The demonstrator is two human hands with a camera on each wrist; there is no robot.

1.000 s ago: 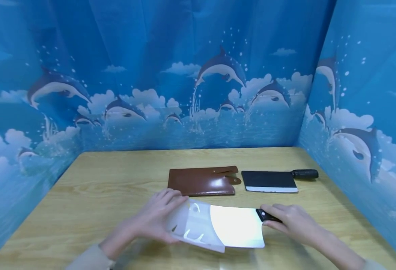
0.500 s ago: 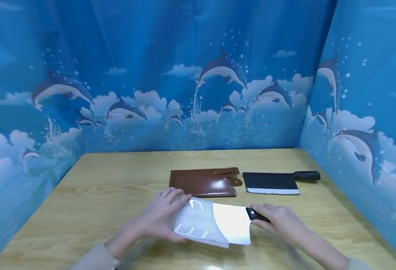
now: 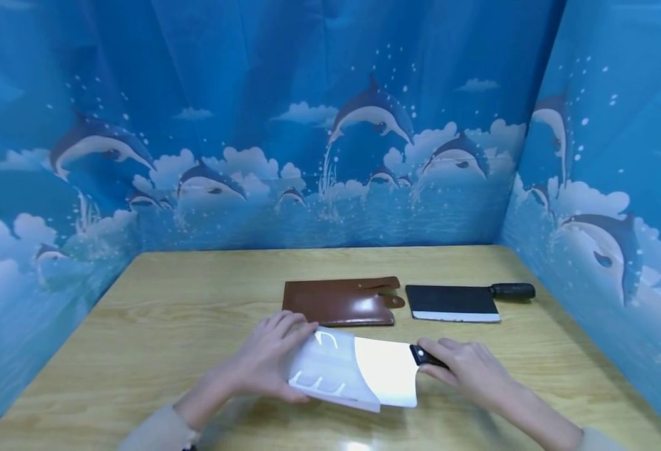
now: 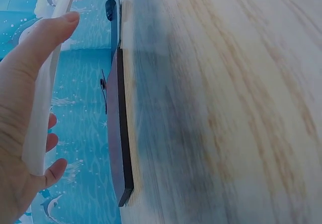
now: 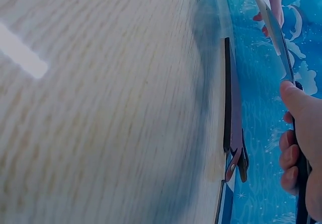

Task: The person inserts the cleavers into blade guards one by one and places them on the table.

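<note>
My left hand (image 3: 270, 360) grips the closed end of a translucent white plastic knife sheath (image 3: 333, 369), thumb along the near side and fingers across the far side. In my right hand (image 3: 465, 366) is the black handle (image 3: 425, 356) of a cleaver, whose bright wide blade (image 3: 388, 373) sits partly inside the sheath; the rest of the blade shows between sheath mouth and handle. In the left wrist view the sheath (image 4: 43, 103) stands above the tabletop, held between thumb and fingers. The right wrist view shows fingers wrapped round the handle (image 5: 302, 183).
Behind the hands, a brown leather sheath (image 3: 336, 302) with strap tabs lies flat on the wooden table (image 3: 183, 300). Right of it lies a second cleaver (image 3: 451, 303) with a dark blade and black handle. A blue dolphin-print curtain (image 3: 251, 207) encloses the back and sides.
My right hand has moved left, sliding the cleaver's blade deeper into the plastic sheath, mostly in the first half second. The leather sheath and dark cleaver stay put.
</note>
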